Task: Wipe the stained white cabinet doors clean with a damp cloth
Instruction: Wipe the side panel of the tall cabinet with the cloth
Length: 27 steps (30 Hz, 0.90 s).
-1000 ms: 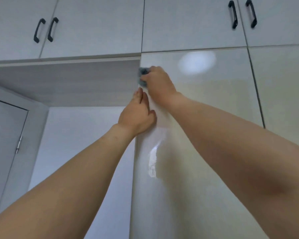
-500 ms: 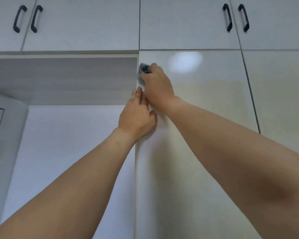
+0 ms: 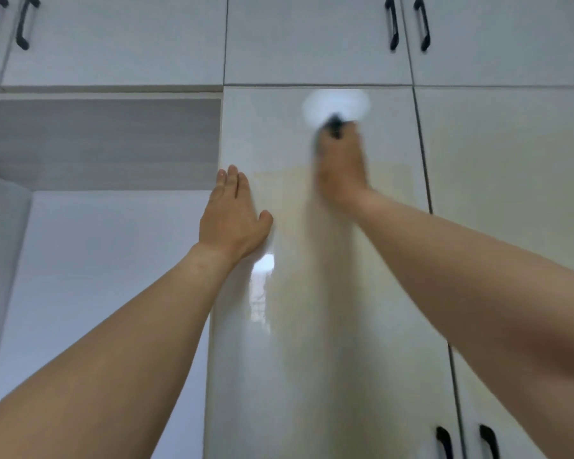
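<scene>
Right hand has moved since half a second ago: then at the top left corner of the tall door, by its edge; now out toward the middle of that door, just under a round bright reflection. Hand is motion-blurred. A dark cloth pokes out above the knuckles, against the door face. Fingers curl over the cloth and hold it; the exact grip is lost in the blur.

Left hand has shifted too. Earlier it sat at the door's left edge, just below the right hand and almost touching it. Now the two hands are well apart. Left palm lies flat on the door near the left edge, fingers straight and close together, thumb out to the right, holding nothing.

Containers: an open recess sits left of the door, under the upper cabinets. Its underside is grey with a woodgrain look. I see nothing in it.

Surfaces: tall door is glossy, flat, off-white with a yellowish cast across its middle; a window reflection shows below the left wrist. Upper cabinet doors are matte pale grey, rectangular, with thin dark seams. Black curved handles stand in pairs at top left, top right and bottom right.
</scene>
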Motion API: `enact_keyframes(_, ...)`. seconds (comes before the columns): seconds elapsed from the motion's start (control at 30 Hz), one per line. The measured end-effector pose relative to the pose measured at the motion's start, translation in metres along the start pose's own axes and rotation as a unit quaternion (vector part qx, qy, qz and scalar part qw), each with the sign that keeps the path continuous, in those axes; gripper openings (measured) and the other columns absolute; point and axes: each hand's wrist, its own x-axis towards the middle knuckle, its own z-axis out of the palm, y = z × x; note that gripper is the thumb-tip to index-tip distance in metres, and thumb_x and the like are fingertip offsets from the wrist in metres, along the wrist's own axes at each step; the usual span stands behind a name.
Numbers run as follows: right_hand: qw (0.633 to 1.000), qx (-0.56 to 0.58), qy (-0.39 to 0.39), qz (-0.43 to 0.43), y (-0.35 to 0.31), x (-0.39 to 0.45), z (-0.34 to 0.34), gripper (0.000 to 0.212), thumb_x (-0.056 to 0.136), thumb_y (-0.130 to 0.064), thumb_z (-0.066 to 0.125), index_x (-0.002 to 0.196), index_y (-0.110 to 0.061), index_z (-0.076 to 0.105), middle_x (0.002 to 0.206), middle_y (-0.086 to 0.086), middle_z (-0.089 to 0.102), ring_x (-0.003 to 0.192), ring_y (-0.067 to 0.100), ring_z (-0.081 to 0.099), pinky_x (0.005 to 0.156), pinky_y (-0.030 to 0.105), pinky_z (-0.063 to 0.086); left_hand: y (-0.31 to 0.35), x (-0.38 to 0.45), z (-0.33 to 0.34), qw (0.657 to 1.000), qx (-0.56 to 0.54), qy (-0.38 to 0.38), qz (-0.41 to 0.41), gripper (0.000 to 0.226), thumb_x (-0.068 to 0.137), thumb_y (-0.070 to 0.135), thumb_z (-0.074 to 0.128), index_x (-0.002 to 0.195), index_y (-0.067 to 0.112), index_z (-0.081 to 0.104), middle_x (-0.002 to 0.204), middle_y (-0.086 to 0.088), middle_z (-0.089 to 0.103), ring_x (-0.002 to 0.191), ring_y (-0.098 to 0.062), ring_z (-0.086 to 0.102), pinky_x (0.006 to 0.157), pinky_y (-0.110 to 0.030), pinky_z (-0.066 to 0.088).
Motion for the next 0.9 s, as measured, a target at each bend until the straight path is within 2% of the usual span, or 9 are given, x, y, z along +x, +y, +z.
enact_keyframes(0.07,0.972,-0.035,-0.124,-0.198,-0.019,-0.013,0.003,0.031,0.096,-0.012,0.045,0.126,-0.006,0.054,0.119,0.017,0.05,0.104,0.03,0.05,0.08,0.035,0.045,0.006,0.0,0.003,1.0,-0.016,0.013,-0.016,0.08,0.095,0.037,0.047,0.157,0.002,0.011,0.167,-0.009,0.002,0.154,-0.022,-0.003,0.125,-0.037,0.011)
enact_keyframes(0.13,0.963,-0.061,-0.118,-0.233,0.006,-0.006,0.003,0.035,0.099,-0.011,0.046,0.134,-0.008,0.051,0.126,0.017,0.046,0.112,0.034,0.047,0.083,0.038,0.047,0.008,0.0,0.004,0.999,-0.018,0.015,-0.023,0.078,0.095,0.034,0.046,0.157,0.003,0.013,0.167,-0.008,0.003,0.154,-0.02,-0.003,0.125,-0.037,0.013)
enact_keyframes(0.3,0.992,-0.087,0.045,0.076,0.105,-0.006,-0.032,0.038,0.097,-0.021,0.038,0.132,-0.008,0.047,0.133,0.017,0.042,0.116,0.032,0.046,0.088,0.034,0.036,0.005,-0.001,0.004,1.0,-0.016,0.01,-0.023,0.076,0.094,0.029,0.046,0.158,0.004,0.012,0.168,-0.006,0.002,0.154,-0.018,-0.003,0.124,-0.037,0.015)
enact_keyframes(0.43,0.98,-0.059,0.07,0.178,0.077,-0.003,-0.016,0.024,0.098,-0.03,0.04,0.114,-0.016,0.053,0.114,0.01,0.056,0.094,0.027,0.056,0.08,0.037,0.047,0.002,0.001,0.0,1.0,-0.015,-0.008,-0.02,0.077,0.095,0.03,0.045,0.159,0.007,0.009,0.168,-0.002,-0.002,0.154,-0.014,-0.006,0.123,-0.036,0.018)
enact_keyframes(0.53,0.999,0.027,0.016,0.027,-0.003,-0.009,0.013,0.012,0.096,-0.024,0.045,0.101,-0.019,0.055,0.096,0.005,0.057,0.088,0.027,0.057,0.068,0.033,0.045,-0.005,-0.006,-0.006,1.0,-0.013,0.004,-0.023,0.077,0.093,0.024,0.046,0.158,0.007,0.01,0.168,-0.004,0.002,0.154,-0.014,-0.002,0.12,-0.035,0.02)
enact_keyframes(0.63,0.965,0.025,-0.138,-0.22,-0.066,-0.034,0.032,0.033,0.092,-0.006,0.048,0.121,-0.013,0.062,0.116,0.01,0.049,0.097,0.031,0.051,0.077,0.033,0.046,-0.014,-0.026,-0.004,0.999,-0.016,0.02,-0.043,0.075,0.091,0.021,0.047,0.157,0.004,0.016,0.167,-0.009,0.01,0.154,-0.019,0.009,0.119,-0.034,0.023)
enact_keyframes(0.73,0.947,-0.04,-0.139,-0.286,-0.052,-0.029,0.029,0.039,0.094,-0.006,0.051,0.131,-0.013,0.055,0.12,0.015,0.046,0.092,0.034,0.053,0.069,0.038,0.048,-0.022,-0.034,-0.001,0.999,-0.008,0.004,-0.037,0.072,0.092,0.022,0.047,0.156,0.004,0.02,0.166,-0.009,0.011,0.152,-0.021,0.019,0.115,-0.034,0.03)
enact_keyframes(0.8,0.959,-0.073,-0.101,-0.255,-0.033,-0.019,0.025,0.036,0.096,-0.01,0.047,0.132,-0.014,0.051,0.118,0.013,0.05,0.089,0.033,0.055,0.066,0.034,0.04,-0.026,-0.031,-0.002,1.0,0.004,0.005,-0.025,0.069,0.094,0.023,0.044,0.156,0.003,0.02,0.166,-0.01,0.012,0.151,-0.022,0.02,0.115,-0.034,0.031)
enact_keyframes(0.9,0.997,-0.017,-0.026,-0.066,-0.031,0.01,0.021,0.015,0.101,-0.029,0.04,0.109,-0.02,0.049,0.096,0.0,0.059,0.08,0.021,0.055,0.068,0.032,0.035,-0.027,-0.03,-0.003,1.0,0.016,-0.001,-0.017,0.068,0.096,0.024,0.041,0.157,0.003,0.017,0.167,-0.011,0.009,0.152,-0.021,0.017,0.116,-0.033,0.029)
